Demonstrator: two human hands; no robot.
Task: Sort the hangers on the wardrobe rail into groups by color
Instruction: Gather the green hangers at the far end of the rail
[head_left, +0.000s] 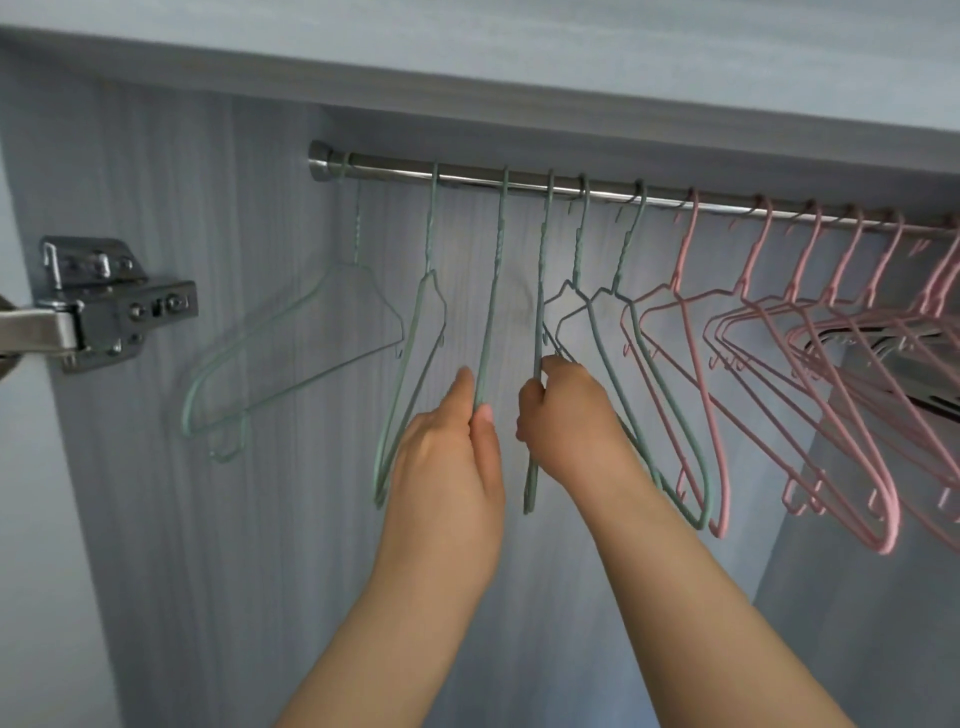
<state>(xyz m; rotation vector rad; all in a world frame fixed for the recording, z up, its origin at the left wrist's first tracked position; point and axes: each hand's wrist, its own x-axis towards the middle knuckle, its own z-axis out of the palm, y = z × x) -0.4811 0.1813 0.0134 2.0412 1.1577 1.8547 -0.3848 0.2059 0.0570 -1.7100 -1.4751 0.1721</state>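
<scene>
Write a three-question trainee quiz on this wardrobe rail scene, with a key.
1. Fill in: on the rail, the pink hangers hang to the ____ of the green hangers.
2. The hanger pinched by the left hand is: A green, B pink, C white.
3. True or false: the right hand grips another green hanger.
Key: 1 right; 2 A; 3 true.

Metal hinge (111, 304) on grey woodgrain panel (234, 519), far left; top board (519, 62) above.
</scene>
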